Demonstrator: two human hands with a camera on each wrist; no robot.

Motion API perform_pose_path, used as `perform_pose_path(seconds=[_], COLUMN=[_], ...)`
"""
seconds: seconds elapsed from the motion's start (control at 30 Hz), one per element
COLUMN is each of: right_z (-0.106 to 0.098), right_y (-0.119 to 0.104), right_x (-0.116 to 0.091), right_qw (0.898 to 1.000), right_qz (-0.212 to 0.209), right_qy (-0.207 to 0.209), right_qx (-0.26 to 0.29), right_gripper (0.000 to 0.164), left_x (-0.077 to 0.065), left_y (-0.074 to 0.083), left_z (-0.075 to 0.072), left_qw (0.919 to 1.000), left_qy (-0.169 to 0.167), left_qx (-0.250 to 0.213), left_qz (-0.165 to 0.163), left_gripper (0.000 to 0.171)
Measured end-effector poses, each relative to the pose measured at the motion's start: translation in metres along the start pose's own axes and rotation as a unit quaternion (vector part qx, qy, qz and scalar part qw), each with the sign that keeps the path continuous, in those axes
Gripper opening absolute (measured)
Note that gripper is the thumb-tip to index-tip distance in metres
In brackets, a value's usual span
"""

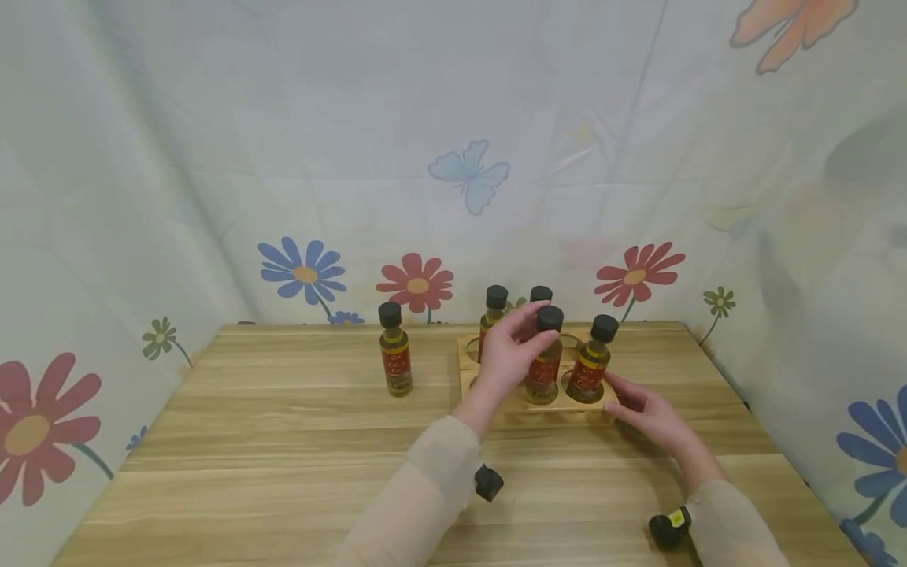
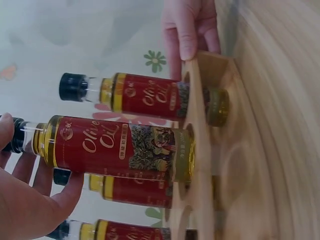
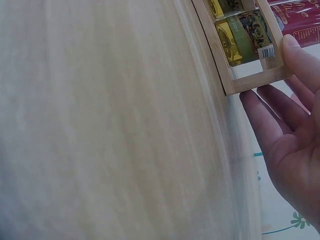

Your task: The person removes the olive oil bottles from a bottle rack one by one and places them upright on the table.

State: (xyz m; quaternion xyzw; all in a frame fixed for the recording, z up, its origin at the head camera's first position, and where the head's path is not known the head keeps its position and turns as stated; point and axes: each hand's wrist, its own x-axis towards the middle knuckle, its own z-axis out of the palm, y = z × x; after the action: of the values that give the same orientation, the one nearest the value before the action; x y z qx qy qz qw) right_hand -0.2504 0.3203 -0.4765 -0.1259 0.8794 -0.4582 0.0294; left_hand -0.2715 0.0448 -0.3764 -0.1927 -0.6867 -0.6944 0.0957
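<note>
Covering the walls is one floral backdrop (image 1: 354,102); below it, one wood-grain table (image 1: 248,457). One wooden bottle rack (image 3: 257,81) stands on the table's far half, right of centre. Two hands recorded: the right hand (image 1: 648,417) grips the rack's right end between thumb and fingers; the left hand (image 1: 505,354) pinches one olive oil bottle (image 2: 100,145) near its cap, base at the rack's top board, front row. Bottles total five, all black-capped: the held one, three racked bottles (image 1: 590,370) (one front, two rear), one standing bottle (image 1: 397,362) left of the rack. Black wrist devices (image 1: 669,531): two.
</note>
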Motion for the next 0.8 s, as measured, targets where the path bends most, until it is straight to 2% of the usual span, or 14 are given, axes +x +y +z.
perform_pose_path(seconds=[0.2,0.37,0.8], right_z=[0.000,0.000,0.000], right_y=[0.001,0.002,0.001], right_x=[0.000,0.000,0.000], right_qw=[1.000,1.000,1.000], right_qz=[0.003,0.004,0.002], right_qy=[0.001,0.002,0.005], right_qx=[-0.004,-0.007,-0.022], right_gripper=[0.065,0.065,0.063], left_x=[0.002,0.001,-0.011], left_y=[0.017,0.027,0.033], left_z=[-0.007,-0.015,-0.037], left_qw=[0.9990,0.9984,0.9993], left_qy=[0.002,-0.005,0.006], left_qx=[0.015,0.005,-0.011], left_qz=[0.042,0.057,0.035], left_gripper=[0.044,0.043,0.041])
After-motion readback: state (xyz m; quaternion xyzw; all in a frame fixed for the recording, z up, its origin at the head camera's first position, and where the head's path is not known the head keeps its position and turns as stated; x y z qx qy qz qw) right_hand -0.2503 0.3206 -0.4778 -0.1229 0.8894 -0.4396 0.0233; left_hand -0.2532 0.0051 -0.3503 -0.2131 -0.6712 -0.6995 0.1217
